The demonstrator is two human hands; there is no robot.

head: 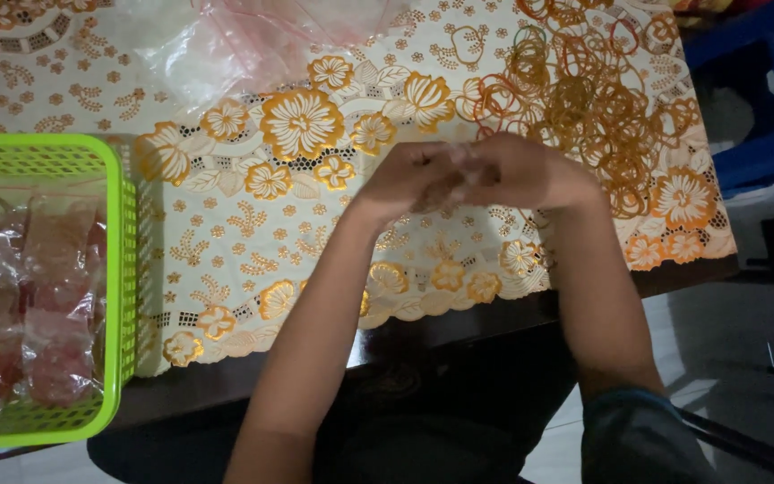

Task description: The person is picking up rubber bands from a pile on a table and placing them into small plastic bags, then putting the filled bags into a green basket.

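Note:
My left hand (pixel 409 177) and my right hand (pixel 521 170) are pressed together over the flowered tablecloth (pixel 297 125), fingers curled around something small and pale that the fingers mostly hide; I cannot tell what it is. A loose heap of orange and red rubber bands (pixel 584 90) lies just beyond and to the right of my right hand. Clear plastic bags with a pink strip (pixel 253 36) lie at the table's far side.
A bright green plastic basket (pixel 123 269) at the left holds several filled clear bags of reddish contents (pixel 38 296). A blue plastic stool (pixel 763 81) stands at the right beyond the table's edge. The table's dark front edge (pixel 459 327) runs below my forearms.

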